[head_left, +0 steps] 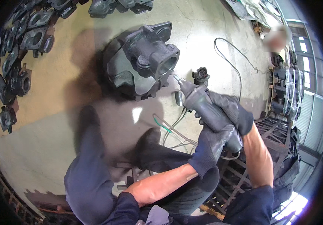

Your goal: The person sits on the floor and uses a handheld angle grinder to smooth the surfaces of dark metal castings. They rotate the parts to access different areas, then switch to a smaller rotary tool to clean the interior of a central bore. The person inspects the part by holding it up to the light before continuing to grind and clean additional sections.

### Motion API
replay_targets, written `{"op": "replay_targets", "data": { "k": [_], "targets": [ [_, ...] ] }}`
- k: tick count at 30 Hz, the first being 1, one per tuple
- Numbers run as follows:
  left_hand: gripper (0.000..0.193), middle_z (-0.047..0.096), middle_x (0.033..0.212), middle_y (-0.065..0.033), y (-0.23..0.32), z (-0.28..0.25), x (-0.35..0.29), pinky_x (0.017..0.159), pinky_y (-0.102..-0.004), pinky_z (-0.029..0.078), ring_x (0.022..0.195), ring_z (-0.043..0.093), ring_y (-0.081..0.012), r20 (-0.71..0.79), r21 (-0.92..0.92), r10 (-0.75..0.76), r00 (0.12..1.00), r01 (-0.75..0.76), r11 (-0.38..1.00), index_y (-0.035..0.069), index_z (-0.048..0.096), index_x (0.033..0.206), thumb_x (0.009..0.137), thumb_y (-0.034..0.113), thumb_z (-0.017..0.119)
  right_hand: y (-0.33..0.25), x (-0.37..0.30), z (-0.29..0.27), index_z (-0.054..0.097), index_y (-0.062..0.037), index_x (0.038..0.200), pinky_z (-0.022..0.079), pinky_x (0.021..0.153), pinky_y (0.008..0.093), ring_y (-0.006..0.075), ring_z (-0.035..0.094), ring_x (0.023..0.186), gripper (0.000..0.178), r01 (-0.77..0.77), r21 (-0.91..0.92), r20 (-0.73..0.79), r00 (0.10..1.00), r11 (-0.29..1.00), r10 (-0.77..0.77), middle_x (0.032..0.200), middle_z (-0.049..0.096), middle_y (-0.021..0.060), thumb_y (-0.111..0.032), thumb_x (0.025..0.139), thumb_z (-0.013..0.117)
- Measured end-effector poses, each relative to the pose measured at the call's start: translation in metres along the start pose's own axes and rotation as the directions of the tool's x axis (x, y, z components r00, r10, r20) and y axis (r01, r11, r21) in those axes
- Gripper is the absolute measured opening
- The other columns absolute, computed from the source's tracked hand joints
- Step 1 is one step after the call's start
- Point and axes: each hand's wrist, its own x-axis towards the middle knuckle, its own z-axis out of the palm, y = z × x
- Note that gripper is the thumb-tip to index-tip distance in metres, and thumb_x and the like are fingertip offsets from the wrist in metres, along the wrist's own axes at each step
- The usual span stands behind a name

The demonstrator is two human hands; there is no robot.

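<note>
A dark straight die grinder [212, 112] is held at a slant in both my gloved hands. My right hand [231, 108] wraps the front of its body, and my left hand [216, 142] grips nearer the rear end. The grinder's metal tip meets the lower rim of the square-flanged opening on a black metal casting [148, 52]; whether it touches is hard to tell. That casting rests on a larger rounded dark block [126, 73]. Just right of it, a small black tool-like piece [201, 75] and a short dark cylinder [178, 98] stand close by.
Many black castings [34, 37] lie on the floor at the left and top. A cable [240, 80] loops across the floor at right; more cords [169, 131] lie below the grinder. A metal mesh crate [270, 135] stands at my right. Another person [277, 39] is at the upper right.
</note>
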Motion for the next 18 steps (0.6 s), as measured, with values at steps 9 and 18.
{"op": "replay_targets", "data": {
  "k": [9, 18],
  "targets": [
    [0.064, 0.069, 0.098, -0.0285, -0.071, -0.024, 0.036, 0.078, -0.0477, 0.055, 0.091, 0.068, -0.0434, 0.024, 0.934, -0.162, 0.986, 0.036, 0.356, -0.005, 0.053, 0.120, 0.082, 0.044, 0.069, 0.141, -0.059, 0.002, 0.054, 0.0006, 0.131, 0.058, 0.081, 0.0355, 0.0234, 0.069, 0.089, 0.066, 0.197, 0.513, -0.473, 0.877, 0.836, 0.083, 0.107, 0.068, 0.0156, -0.049, 0.090, 0.068],
    [0.024, 0.066, 0.109, -0.0198, 0.052, -0.025, 0.065, 0.082, -0.0426, 0.054, 0.094, 0.067, -0.0351, 0.646, 0.760, 0.580, 0.497, -0.484, -0.433, 0.002, 0.066, 0.109, 0.087, 0.012, 0.068, 0.362, -0.020, 0.016, 0.067, -0.0072, 0.111, 0.047, 0.069, 0.0319, 0.0150, 0.058, 0.077, 0.037, 0.185, 0.537, -0.749, 0.554, 0.823, 0.364, 0.085, 0.062, 0.0012, -0.026, 0.079, 0.073]
  ]
}}
